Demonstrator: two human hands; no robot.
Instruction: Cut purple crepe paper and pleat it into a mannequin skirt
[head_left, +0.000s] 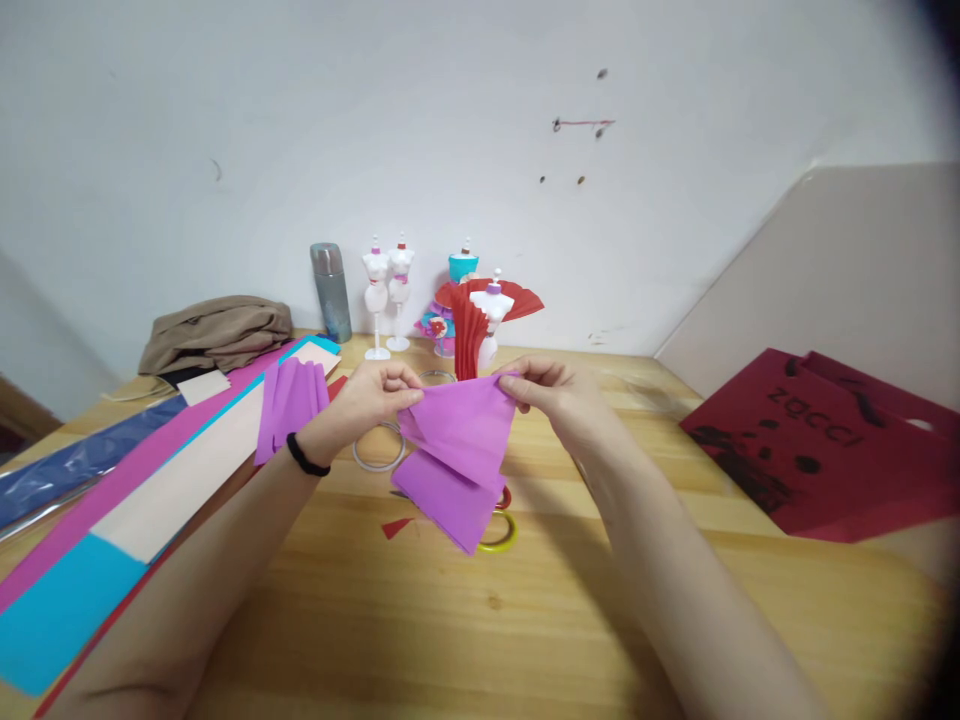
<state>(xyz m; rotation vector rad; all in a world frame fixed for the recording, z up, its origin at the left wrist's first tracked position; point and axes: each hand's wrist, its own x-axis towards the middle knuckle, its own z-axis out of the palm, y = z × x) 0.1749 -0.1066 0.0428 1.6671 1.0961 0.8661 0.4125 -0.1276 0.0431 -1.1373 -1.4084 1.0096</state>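
A piece of purple crepe paper (469, 425) is stretched between my two hands above the table. My left hand (379, 395) pinches its upper left corner, and my right hand (547, 390) pinches the upper right one. Beneath it lies a second purple piece (446, 500), partly covering scissors (501, 535) with red and yellow handles. A small red scrap (395, 527) sits to the left of the scissors. Just behind the paper stands a white mini mannequin (491, 310) with pleated red paper (469, 335) around it.
More mini mannequins (376, 285) and a thermos (331, 292) stand by the wall. Long coloured paper sheets (187, 475), pleated purple paper (292, 405), and brown cloth (217, 335) lie at left. Tape rings (379, 468) rest near my left hand. A red bag (817, 450) is at right.
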